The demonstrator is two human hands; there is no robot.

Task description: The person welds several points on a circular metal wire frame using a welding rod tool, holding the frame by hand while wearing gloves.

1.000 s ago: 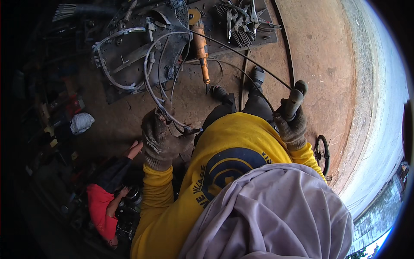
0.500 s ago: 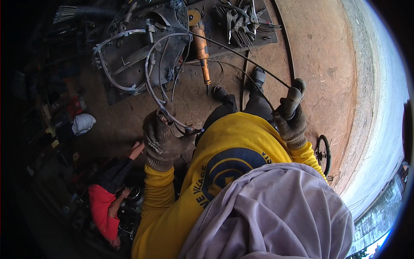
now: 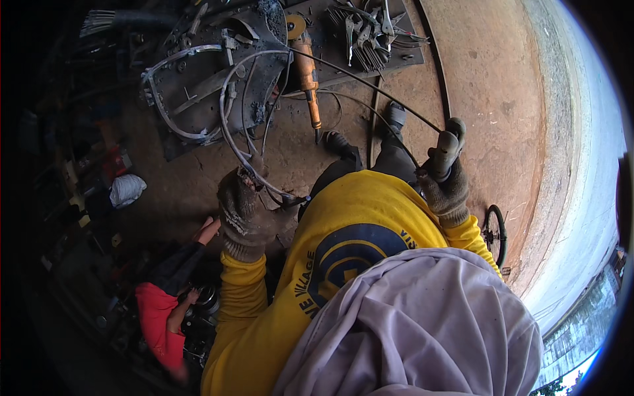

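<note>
My left hand [image 3: 246,214], in a dirty knitted glove, is closed around the near end of a curved metal frame [image 3: 228,115] made of bent rods. The frame's far part reaches up over a dark metal worktable [image 3: 198,102]. My right hand [image 3: 447,175], also gloved, is closed on a long thin dark rod [image 3: 370,86]. That rod slants up and left until its tip meets the frame's far bend by the table edge. A dark cable [image 3: 401,140] also runs from my right hand, toward the upper left. What lies inside my right fist is partly hidden.
An orange angle grinder [image 3: 308,72] hangs by the table edge. Locking pliers [image 3: 370,33] lie piled on a dark plate at the top. Another person in a red shirt [image 3: 158,317] crouches at lower left. A wheel [image 3: 494,231] stands at right.
Both hands hold almost the same place, with only a very slight shift. The crouching person's hand at lower left has moved and is blurred.
</note>
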